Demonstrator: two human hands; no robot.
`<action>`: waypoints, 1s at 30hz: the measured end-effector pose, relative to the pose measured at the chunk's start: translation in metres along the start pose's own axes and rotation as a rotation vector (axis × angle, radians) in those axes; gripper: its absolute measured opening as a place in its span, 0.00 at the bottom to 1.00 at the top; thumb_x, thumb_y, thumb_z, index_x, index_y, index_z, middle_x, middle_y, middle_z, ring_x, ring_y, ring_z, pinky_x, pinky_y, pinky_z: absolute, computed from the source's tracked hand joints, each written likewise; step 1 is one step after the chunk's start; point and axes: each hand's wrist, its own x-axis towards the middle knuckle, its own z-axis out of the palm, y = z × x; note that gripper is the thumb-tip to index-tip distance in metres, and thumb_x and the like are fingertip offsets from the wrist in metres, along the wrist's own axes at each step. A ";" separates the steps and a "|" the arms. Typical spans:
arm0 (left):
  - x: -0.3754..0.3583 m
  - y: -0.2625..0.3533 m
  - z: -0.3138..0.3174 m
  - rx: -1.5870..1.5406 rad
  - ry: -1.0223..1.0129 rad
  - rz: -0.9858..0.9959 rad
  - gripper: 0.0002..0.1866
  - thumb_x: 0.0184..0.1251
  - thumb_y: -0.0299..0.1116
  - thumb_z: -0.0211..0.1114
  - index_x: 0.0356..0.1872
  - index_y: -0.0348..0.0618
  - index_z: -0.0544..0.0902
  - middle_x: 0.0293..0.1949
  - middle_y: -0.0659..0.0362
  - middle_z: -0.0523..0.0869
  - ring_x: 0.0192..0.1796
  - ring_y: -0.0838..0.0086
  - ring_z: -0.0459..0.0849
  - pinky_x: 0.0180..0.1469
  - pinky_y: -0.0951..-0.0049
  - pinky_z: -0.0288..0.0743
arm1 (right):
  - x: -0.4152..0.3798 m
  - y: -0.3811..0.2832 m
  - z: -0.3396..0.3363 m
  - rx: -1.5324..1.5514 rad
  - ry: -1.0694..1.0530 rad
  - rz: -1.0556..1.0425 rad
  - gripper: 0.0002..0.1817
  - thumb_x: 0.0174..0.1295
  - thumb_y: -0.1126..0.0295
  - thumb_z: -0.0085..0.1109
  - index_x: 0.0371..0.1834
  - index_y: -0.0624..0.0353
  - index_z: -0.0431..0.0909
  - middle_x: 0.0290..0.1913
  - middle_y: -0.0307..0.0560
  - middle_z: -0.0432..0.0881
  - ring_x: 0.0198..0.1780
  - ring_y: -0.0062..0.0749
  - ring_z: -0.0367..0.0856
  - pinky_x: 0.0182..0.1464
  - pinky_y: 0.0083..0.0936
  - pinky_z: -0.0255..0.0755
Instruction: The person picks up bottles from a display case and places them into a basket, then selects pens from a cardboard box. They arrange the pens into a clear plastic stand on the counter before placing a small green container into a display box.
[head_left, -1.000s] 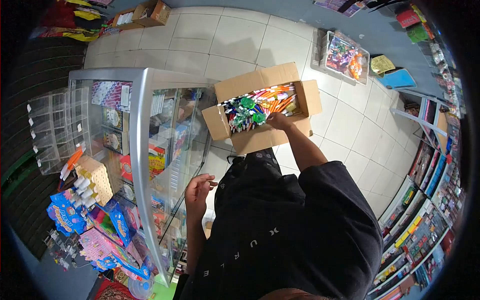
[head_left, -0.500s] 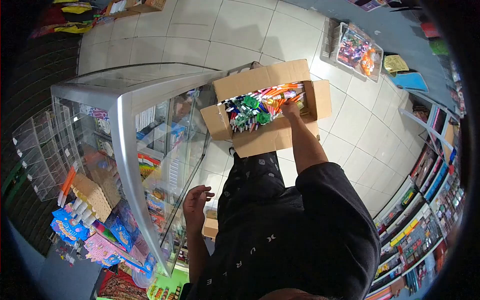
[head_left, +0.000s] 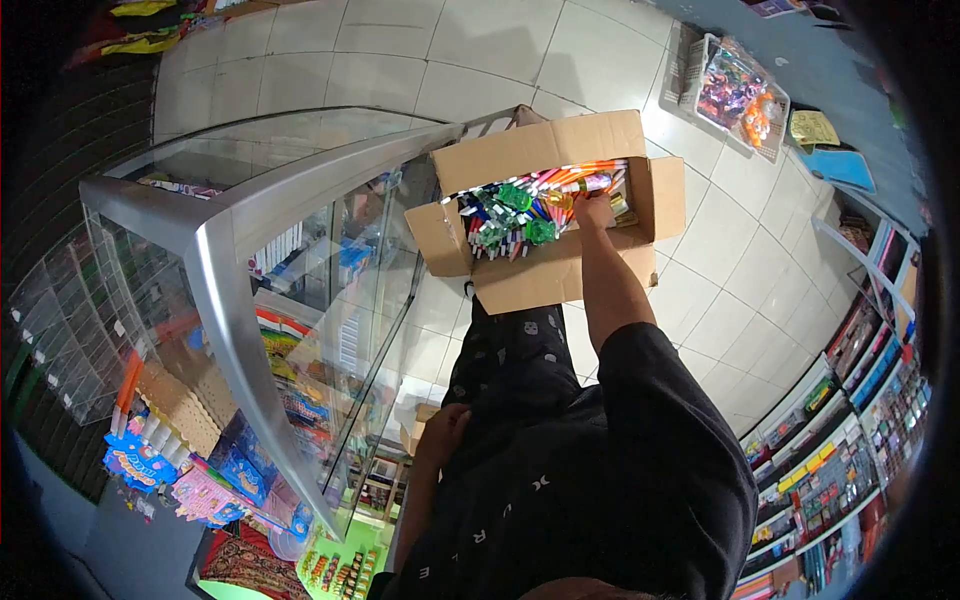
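An open cardboard box [head_left: 560, 200] sits on the tiled floor [head_left: 480, 50], far from the person and just right of the glass display case [head_left: 260, 260]. Its four flaps are folded outward. Inside lie packed pens [head_left: 520, 210], blue, green and orange, in rows across the box, filling most of it. The right hand [head_left: 594, 208] reaches down into the right part of the box, fingers curled among the orange pens; whether they actually grip one cannot be told. The left hand [head_left: 446, 428] hangs near the person's hip, close to the case's glass side, loosely curled and holding nothing that shows.

The case has a metal frame and stocked shelves behind the glass; its near corner edge runs down to the left of the person's body, with only a narrow gap between. On the case's left stand hanging blue packets [head_left: 150, 460]. To the far right a wire basket [head_left: 735, 85] of bright goods rests on the floor, well apart from the box. Open tiles lie right of the box, up to the shelves [head_left: 850, 420] along the right wall
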 end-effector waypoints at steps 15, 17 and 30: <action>-0.002 -0.013 0.009 -0.068 0.015 -0.048 0.21 0.73 0.47 0.59 0.34 0.34 0.81 0.32 0.46 0.82 0.37 0.55 0.83 0.40 0.60 0.73 | 0.005 0.003 -0.002 0.101 0.028 0.051 0.34 0.50 0.58 0.69 0.53 0.71 0.65 0.51 0.64 0.81 0.52 0.52 0.83 0.55 0.39 0.76; -0.001 -0.015 0.010 -0.069 0.024 -0.030 0.21 0.72 0.47 0.59 0.35 0.34 0.83 0.33 0.46 0.83 0.38 0.55 0.83 0.41 0.61 0.74 | 0.012 0.011 0.004 0.066 0.061 0.088 0.33 0.52 0.60 0.66 0.53 0.71 0.61 0.51 0.67 0.80 0.52 0.55 0.82 0.56 0.40 0.76; 0.002 -0.010 0.013 -0.308 0.146 -0.106 0.22 0.69 0.41 0.64 0.58 0.40 0.77 0.39 0.52 0.87 0.42 0.67 0.86 0.48 0.69 0.78 | 0.022 0.031 0.012 -0.492 0.048 0.049 0.33 0.61 0.56 0.56 0.55 0.79 0.63 0.51 0.63 0.78 0.54 0.50 0.82 0.56 0.34 0.77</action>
